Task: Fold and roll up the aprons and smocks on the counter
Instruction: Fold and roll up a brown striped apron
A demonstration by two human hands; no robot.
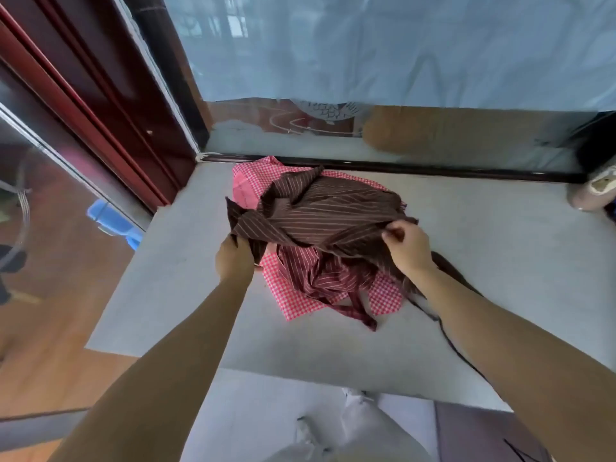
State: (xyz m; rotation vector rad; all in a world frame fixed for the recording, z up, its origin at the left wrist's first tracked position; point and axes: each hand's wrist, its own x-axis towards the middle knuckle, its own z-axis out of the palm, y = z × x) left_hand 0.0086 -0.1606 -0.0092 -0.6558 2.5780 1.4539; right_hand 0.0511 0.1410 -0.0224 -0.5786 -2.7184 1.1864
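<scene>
Counter (483,261): pale grey and matte, it is running up to a dark sill under a wide window pane (366,45), with a red-brown door frame (100,111) standing at its far left corner.
Head view, pile: three garments are lying heaped together near the far middle of the counter, just short of the sill.
Brown striped apron (333,211): dark brown with thin pale stripes, it is sitting on top of the pile, bunched and partly lifted between both grips.
Left grip (235,258): its fingers are curling round the near left corner of the brown striped apron, clutching the cloth.
Right grip (408,248): its thumb and fingers are pinching the near right edge of the same apron, a little above the pile.
Red striped garment (320,275): crumpled, it is lying beneath the brown one, with a tie trailing toward the near edge.
Checked apron (290,301): red-and-white gingham, it is lying lowest, flat on the counter, showing at the far left and near side of the heap.
Dark strap (450,266): it is snaking along the counter beside the right forearm toward the near right edge.
Surroundings: a blue object (113,223) is showing through glass at left above a wooden floor (50,345); a brown roll-shaped thing (450,131) is lying beyond the pane.
</scene>
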